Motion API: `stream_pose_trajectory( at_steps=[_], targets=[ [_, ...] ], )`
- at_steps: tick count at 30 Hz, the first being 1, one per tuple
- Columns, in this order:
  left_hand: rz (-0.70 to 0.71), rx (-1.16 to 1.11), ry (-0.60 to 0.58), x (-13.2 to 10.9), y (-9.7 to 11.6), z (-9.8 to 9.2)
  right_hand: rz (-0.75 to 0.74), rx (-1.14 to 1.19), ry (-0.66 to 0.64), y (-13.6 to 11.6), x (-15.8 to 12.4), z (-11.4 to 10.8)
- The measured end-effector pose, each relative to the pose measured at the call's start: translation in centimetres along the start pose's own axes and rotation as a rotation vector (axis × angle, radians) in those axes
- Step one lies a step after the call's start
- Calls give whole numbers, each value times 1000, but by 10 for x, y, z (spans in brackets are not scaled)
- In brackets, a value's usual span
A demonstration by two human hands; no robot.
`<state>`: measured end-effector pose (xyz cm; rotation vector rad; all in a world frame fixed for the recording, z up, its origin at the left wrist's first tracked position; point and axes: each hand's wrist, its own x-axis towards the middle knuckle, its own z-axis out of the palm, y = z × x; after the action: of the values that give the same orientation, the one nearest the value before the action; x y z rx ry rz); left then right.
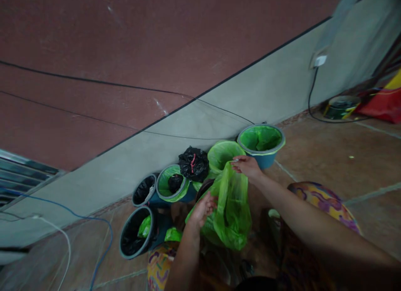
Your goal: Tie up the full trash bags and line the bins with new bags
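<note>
thin, see-through green bag (233, 207), crinkled, hanging near red-tied black bundle (193, 164); right hand (248, 166): fingertips pinched on top edge; left hand (203, 208): fingers curled, can't tell if gripping.

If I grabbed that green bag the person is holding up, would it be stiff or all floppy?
Probably floppy: the bag hangs in loose folds below the right hand. It's likely light for its size, since its plastic looks thin and partly see-through. Pushed, it would probably crumple, as its sides look soft and wrinkled.
</note>
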<state>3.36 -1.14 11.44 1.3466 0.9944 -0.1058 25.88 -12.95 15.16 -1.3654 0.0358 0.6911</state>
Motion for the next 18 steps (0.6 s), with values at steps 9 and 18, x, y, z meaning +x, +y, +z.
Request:
stream_pose_trajectory(
  at_steps=[9, 18],
  targets=[
    [55, 31, -61, 0, -20, 33, -1, 9, -18, -6, -8, -3],
    [128, -294, -160, -16, -7, 28, -23, -36, 19, -5, 1, -4]
  ],
)
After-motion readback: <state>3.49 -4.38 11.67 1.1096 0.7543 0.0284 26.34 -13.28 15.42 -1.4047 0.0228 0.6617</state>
